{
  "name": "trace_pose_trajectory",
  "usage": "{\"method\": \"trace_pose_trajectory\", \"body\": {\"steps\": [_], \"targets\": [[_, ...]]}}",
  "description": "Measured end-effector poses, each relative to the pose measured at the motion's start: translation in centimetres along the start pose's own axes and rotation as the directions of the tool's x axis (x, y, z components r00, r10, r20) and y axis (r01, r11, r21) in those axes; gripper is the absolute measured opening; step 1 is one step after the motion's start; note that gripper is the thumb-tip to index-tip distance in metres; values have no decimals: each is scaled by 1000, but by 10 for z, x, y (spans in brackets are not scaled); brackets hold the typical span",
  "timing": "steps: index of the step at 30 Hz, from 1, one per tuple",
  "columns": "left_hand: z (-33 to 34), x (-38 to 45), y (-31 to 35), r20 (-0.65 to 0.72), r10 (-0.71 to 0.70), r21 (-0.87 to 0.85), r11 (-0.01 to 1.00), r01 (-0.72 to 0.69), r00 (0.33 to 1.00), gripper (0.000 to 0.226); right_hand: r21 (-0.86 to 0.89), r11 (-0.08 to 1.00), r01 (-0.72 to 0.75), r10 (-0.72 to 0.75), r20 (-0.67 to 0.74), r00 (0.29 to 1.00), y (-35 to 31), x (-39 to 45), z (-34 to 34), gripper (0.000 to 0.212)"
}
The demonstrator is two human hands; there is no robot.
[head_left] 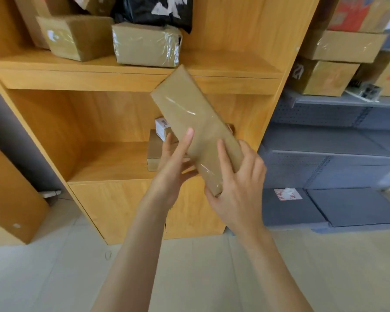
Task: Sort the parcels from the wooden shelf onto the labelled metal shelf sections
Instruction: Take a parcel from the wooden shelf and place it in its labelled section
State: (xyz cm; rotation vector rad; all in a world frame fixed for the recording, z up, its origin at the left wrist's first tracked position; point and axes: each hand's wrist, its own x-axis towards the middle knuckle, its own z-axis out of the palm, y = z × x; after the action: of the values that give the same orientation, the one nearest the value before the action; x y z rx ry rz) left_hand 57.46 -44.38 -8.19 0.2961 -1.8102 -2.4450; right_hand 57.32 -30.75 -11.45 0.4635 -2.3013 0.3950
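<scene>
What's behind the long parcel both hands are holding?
Behind the long parcel, on the wooden shelf, a flat cardboard box with a small white labelled box on it. The parcel and the left hand cover their right parts.

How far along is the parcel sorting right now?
Done: several boxes already sit on the metal shelf. In hand: left hand and right hand hold a long taped parcel. Left: parcels remain on the wooden shelf, upper and lower levels.
</scene>
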Motion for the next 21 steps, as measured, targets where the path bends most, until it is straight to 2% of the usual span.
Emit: {"method": "trace_pose_trajectory", "body": {"steps": [2, 4, 6, 9, 12, 15, 16, 17, 18, 19, 20, 21], "targets": [[13, -7, 11, -115, -27, -70, 997, 19, 993, 99, -69, 990, 120, -120, 7, 993, -12, -4, -6, 87], [22, -11, 12, -280, -51, -160, 987, 5, 959, 108, -96, 976, 197, -197, 2, 980, -21, -8, -10, 81], [25, -14, 9, -372, -68, -236, 971, -24, 926, 109, -108, 962, 253, -253, 14, 967, -23, -11, -15, 73], [27, -16, 3, -394, -95, -282, 959, -22, 914, 96, -73, 950, 305, -303, 36, 952, -16, -13, -24, 69], [31, -18, -8, -394, -90, -308, 951, -39, 915, 91, 52, 944, 325, -328, 75, 942, -6, -12, -34, 69], [23, -14, -12, -318, -16, -336, 937, -97, 948, 90, 367, 924, 108, -133, 43, 990, 6, -9, -48, 73], [19, -13, -11, -282, 4, -347, 932, -106, 959, 91, 496, 868, -26, -2, 55, 998, 10, -8, -53, 75], [15, -11, -10, -247, 28, -357, 927, -117, 969, 91, 614, 766, -189, 155, 108, 982, 15, -6, -57, 80], [11, -10, -9, -221, 50, -368, 920, -131, 974, 91, 704, 613, -358, 316, 197, 928, 20, -3, -58, 88], [9, -10, -9, -200, 72, -380, 913, -145, 977, 90, 749, 423, -510, 440, 322, 838, 24, 0, -59, 98], [9, -10, -10, -183, 94, -395, 905, -161, 979, 90, 749, 221, -624, 490, 468, 735, 28, 3, -59, 110], [11, -11, -12, -167, 117, -410, 895, -177, 979, 90, 714, 46, -699, 463, 605, 648, 31, 5, -58, 120]]}}
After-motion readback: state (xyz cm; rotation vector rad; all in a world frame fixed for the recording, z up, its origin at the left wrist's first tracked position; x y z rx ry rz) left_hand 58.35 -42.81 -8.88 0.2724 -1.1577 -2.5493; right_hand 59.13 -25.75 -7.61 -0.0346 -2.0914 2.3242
